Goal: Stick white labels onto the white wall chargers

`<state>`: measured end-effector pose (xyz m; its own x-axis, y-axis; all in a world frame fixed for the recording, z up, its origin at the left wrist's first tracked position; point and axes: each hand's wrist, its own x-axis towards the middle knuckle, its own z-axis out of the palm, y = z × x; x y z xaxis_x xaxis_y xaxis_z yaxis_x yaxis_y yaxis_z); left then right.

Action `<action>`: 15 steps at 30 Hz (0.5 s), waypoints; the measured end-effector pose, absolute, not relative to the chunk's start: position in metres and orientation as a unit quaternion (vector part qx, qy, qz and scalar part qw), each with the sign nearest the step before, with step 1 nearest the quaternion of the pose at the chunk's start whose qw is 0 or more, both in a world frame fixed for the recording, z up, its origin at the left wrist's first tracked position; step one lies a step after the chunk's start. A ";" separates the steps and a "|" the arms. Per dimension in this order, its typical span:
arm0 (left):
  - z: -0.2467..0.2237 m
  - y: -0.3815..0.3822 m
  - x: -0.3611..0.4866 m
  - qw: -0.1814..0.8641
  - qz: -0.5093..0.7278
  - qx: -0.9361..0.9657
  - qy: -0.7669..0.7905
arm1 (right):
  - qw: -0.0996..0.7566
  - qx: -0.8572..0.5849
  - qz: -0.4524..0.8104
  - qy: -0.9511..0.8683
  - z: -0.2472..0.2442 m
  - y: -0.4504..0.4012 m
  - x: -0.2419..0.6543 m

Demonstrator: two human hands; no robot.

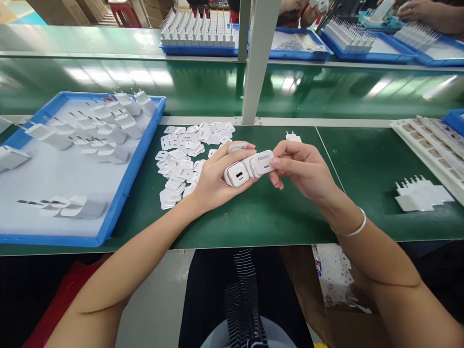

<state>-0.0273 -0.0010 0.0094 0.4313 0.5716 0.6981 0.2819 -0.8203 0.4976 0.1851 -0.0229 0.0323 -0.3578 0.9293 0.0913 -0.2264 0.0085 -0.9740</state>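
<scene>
The left hand [213,179] has its fingers curled closed around white chargers [237,175] above the green worktop [253,222], while the right hand's [302,169] fingers pinch a printed cover plate [263,163] at one charger's end; loose plates [177,166] lie heaped just beyond the left hand, and a blue tray [54,239] of pronged chargers [108,150] sits further left

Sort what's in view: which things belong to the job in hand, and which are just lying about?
Likely the job:
white chargers in the left hand
printed piece at the right hand
loose flat pieces

Apparently just lying about:
red stool
cardboard boxes
</scene>
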 end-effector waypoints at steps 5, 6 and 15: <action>0.010 -0.002 -0.027 0.157 0.475 0.830 0.247 | 0.468 -0.313 0.641 -0.522 0.032 -0.023 0.184; 0.010 -0.002 -0.027 0.158 0.479 0.828 0.244 | 0.469 -0.308 0.642 -0.523 0.032 -0.024 0.184; 0.010 -0.004 -0.028 0.137 0.472 0.837 0.241 | 0.480 -0.318 0.595 -0.561 0.028 -0.025 0.183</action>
<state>-0.0283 -0.0037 0.0098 0.4381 0.5324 0.7243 0.2741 -0.8465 0.4564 0.1830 -0.0251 0.0280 -0.3366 0.9281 0.1594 -0.2139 0.0895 -0.9727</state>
